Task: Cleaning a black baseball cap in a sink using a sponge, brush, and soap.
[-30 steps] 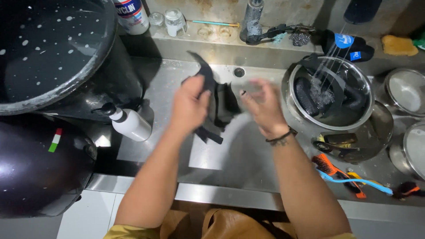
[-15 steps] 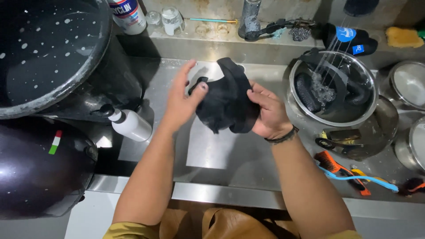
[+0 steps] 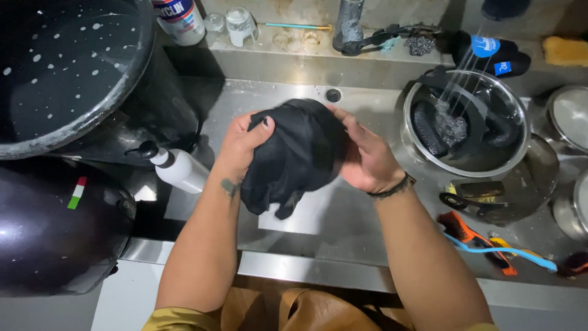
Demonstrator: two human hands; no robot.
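Both hands are gripping a bunched black cloth [image 3: 297,156] over the steel sink [image 3: 343,220]. The left hand [image 3: 245,144] is closing on its left side, fingers curled over the top edge and thumb pressing into the fabric. The right hand [image 3: 361,156] is cupping the opposite side with fingers wrapped round the back, a dark band [image 3: 392,188] sitting on its wrist. The cloth is hanging between the two palms — its loose lower corner is dangling just beneath the grip, clear of the sink floor.

Just left of the grip, a white pump bottle [image 3: 180,168] is lying tilted against a big black speckled pot [image 3: 67,67]. Below that bottle a dark rounded vessel [image 3: 55,233] is sitting at the counter edge. Right of the grip, water is streaming into a steel bowl [image 3: 468,122] holding dark items. Further right and lower, an orange brush [image 3: 468,236] and a blue-handled brush [image 3: 520,251] are lying on the counter — well apart from the hands. Beyond the grip, on the back ledge, small glass jars [image 3: 236,24] are standing near the tap base [image 3: 349,24].
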